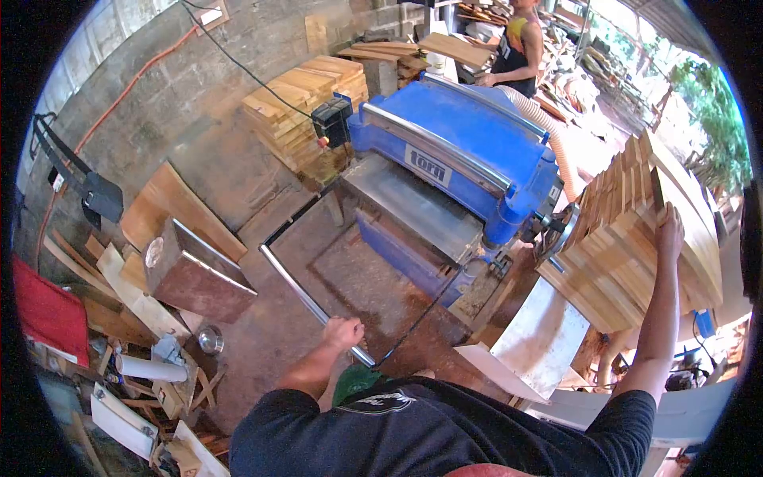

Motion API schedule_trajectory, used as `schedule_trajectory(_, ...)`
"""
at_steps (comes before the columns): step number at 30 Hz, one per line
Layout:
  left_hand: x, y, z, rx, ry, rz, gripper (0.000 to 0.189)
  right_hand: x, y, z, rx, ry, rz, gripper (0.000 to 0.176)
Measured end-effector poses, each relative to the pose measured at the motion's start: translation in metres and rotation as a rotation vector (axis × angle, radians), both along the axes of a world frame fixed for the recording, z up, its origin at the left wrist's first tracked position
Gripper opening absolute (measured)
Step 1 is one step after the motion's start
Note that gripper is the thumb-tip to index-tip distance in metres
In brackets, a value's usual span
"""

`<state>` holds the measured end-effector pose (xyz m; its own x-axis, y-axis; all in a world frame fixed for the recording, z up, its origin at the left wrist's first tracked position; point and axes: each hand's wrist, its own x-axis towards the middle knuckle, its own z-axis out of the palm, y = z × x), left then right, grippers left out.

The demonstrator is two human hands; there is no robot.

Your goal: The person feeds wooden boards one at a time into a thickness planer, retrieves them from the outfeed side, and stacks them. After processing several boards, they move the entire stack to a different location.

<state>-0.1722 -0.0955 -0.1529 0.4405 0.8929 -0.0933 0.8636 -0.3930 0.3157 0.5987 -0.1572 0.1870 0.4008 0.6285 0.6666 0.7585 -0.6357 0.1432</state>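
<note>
My left hand (343, 333) is closed in a fist over the metal roller bar (296, 285) in front of the planer. Whether the fingers grip the bar is hidden. Out to the right, my right hand (670, 228) has its fingers over the edge of a wooden board (690, 226) on a tall stack of boards (628, 246). The blue thickness planer (457, 131) stands ahead, between my hands and farther away. Its flat metal bed (405, 207) shows no board on it.
Behind the planer a person (520, 48) holds a wide board (457, 49). More planks (306, 99) are piled by the block wall. A ribbed hose (540, 119) runs beside the planer. A cable (421, 322) hangs near the bar. A brown box (195, 274) stands left.
</note>
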Motion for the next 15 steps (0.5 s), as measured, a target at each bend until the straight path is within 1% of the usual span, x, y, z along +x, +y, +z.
schedule_trajectory(2, 0.002, -0.001, 0.006, -0.007, 0.009, 0.04, 0.021, -0.008, 0.002, 0.003, -0.024, 0.021, -0.068, 0.047)
schedule_trajectory(3, 0.002, -0.001, 0.004, -0.009, 0.004, 0.045, 0.021, -0.01, 0.003, 0.006, -0.026, 0.016, -0.062, 0.047)
schedule_trajectory(5, 0.0, -0.001, 0.0, 0.086, -0.008, 0.008, 0.026, -0.015, 0.002, 0.006, -0.058, 0.044, -0.098, 0.047)
schedule_trajectory(6, -0.001, -0.001, 0.003, 0.083, -0.01, 0.017, 0.026, -0.016, 0.001, 0.005, -0.062, 0.041, -0.09, 0.047)
schedule_trajectory(8, 0.001, -0.002, 0.011, -0.01, -0.082, 0.028, 0.023, -0.012, 0.001, 0.004, -0.062, 0.034, -0.104, 0.046)
schedule_trajectory(12, -0.003, -0.001, 0.001, 0.011, -0.081, 0.068, 0.023, 0.007, 0.001, -0.001, -0.093, 0.019, -0.095, 0.047)
schedule_trajectory(14, -0.004, 0.0, 0.002, -0.002, -0.123, 0.016, 0.023, 0.014, 0.0, -0.004, -0.115, 0.002, -0.095, 0.048)
schedule_trajectory(15, -0.004, -0.001, 0.002, 0.0, -0.124, 0.023, 0.023, 0.008, 0.001, -0.002, -0.114, 0.001, -0.087, 0.048)
